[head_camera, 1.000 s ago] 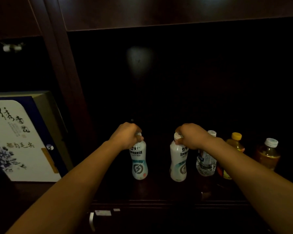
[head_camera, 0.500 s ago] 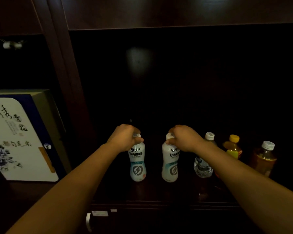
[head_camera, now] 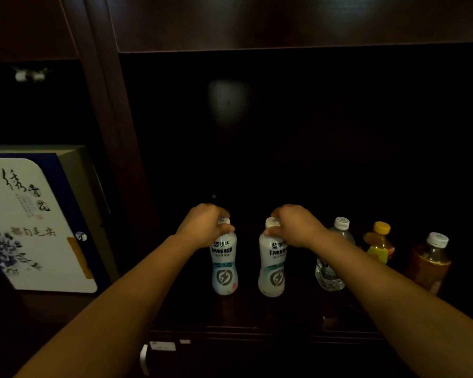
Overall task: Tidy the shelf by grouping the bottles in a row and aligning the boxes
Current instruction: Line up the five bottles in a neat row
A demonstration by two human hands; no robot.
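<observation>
- while both hands were clamped on drink bottles, the row looked only partly formed: the left hand point(head_camera: 202, 226) curled round the neck of the left white electrolyte bottle point(head_camera: 224, 266), and the right hand point(head_camera: 295, 225) curled round the neck of the right white electrolyte bottle point(head_camera: 272, 268).
- both white bottles stood upright on the dark wooden shelf point(head_camera: 257, 312), near each other with a clear gap between them.
- further right, a clear water bottle point(head_camera: 325, 274), a yellow-capped juice bottle point(head_camera: 378, 245) and a white-capped tea bottle point(head_camera: 428, 263) stood upright in a loose line, apart from one another.
- by my judgement, the five bottles were roughly lined up, but closing the uneven gaps seemed left to do.
- the white-and-blue gift box point(head_camera: 36, 225) stood in the compartment to the left, beyond the upright divider point(head_camera: 112, 148), with no hand on it; whether it sat square to the shelf edge i could not tell, so the box step seemed not yet done.
</observation>
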